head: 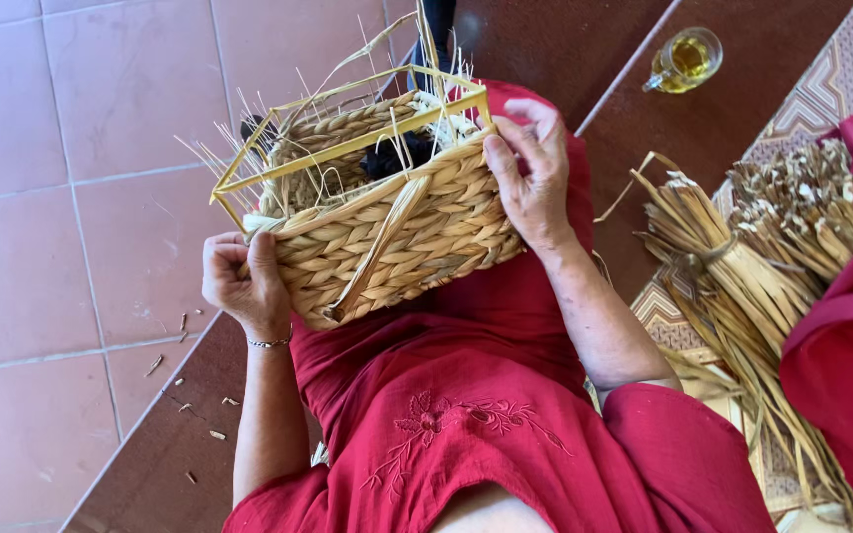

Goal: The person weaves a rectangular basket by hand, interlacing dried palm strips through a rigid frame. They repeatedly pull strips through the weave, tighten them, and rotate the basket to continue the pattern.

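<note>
Half-woven basket [387,232] rests tilted on the lap, yellow frame [348,138] exposed. Left hand [244,281] grips its lower corner; right hand [530,183] clasps the upper edge. Advisable: firm hold, even braid tension. Straw bundle [733,276] lies alongside.

Head view: you are looking steeply down from your own head, close over your lap.
Facing: your left hand [244,281] is sitting lower left, your right hand [530,178] upper centre.
Reach: floor beyond both hands is showing.
</note>
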